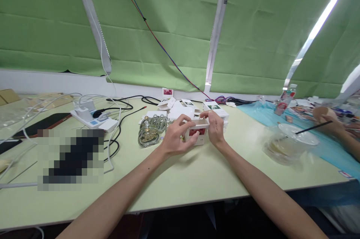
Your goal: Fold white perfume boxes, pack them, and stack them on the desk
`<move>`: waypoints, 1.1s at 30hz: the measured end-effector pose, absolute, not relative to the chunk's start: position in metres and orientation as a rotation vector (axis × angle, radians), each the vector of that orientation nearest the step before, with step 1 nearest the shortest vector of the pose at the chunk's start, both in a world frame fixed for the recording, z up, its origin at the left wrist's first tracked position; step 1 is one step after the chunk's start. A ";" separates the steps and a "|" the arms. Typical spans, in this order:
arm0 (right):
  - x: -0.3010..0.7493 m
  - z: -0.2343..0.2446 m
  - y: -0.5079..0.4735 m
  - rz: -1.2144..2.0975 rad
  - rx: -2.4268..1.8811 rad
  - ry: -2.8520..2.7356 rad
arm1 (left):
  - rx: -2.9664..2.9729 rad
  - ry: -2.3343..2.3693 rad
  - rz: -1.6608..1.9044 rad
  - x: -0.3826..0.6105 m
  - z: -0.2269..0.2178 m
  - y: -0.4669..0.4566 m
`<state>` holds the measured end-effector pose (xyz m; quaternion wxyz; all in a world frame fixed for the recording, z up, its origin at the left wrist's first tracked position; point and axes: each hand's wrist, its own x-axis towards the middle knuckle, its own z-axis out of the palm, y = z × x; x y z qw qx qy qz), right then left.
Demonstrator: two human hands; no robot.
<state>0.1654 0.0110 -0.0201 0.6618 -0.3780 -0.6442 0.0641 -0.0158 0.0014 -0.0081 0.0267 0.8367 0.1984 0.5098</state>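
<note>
Between my hands stands a small white cardboard box (pixel 199 140) with a dark red picture on its front and its top side open. My left hand (pixel 179 134) grips the box from the left, thumb across the front picture. On the right, my right hand (pixel 215 128) is closed around the box's upper edge and side, its fingertips at the opening. Just left of the box, several clear glass bottles (pixel 148 136) with gold-coloured detail sit in a cluster. Behind the hands lie more white boxes (pixel 215 108), some with flaps raised. Whatever is inside the held box is hidden.
A power strip (pixel 91 119) with plugs and tangled cables lies left, near a blurred-out dark object (pixel 74 156). At right are a clear plastic container (pixel 289 143) with a black straw, a drink bottle (pixel 285 100), a blue sheet (pixel 253 113) and another person's hand (pixel 327 119).
</note>
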 end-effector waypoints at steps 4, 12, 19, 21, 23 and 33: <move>0.166 -0.020 0.012 0.145 -0.853 -1.362 | 2.555 0.647 1.656 -0.014 -0.006 0.000; 0.164 -0.018 0.014 0.262 -0.881 -1.168 | 2.497 0.753 1.766 -0.011 -0.006 0.000; 0.163 -0.019 0.016 0.340 -0.982 -1.156 | 2.394 0.861 1.724 -0.009 -0.004 -0.002; 0.162 -0.018 0.015 0.354 -0.975 -1.174 | 2.344 0.871 1.706 -0.008 -0.005 -0.001; 0.162 -0.016 0.014 0.379 -0.976 -1.179 | 2.301 0.866 1.697 -0.007 -0.007 0.000; 0.168 -0.022 0.023 0.434 -1.043 -1.187 | 2.183 1.008 1.602 -0.007 -0.007 -0.001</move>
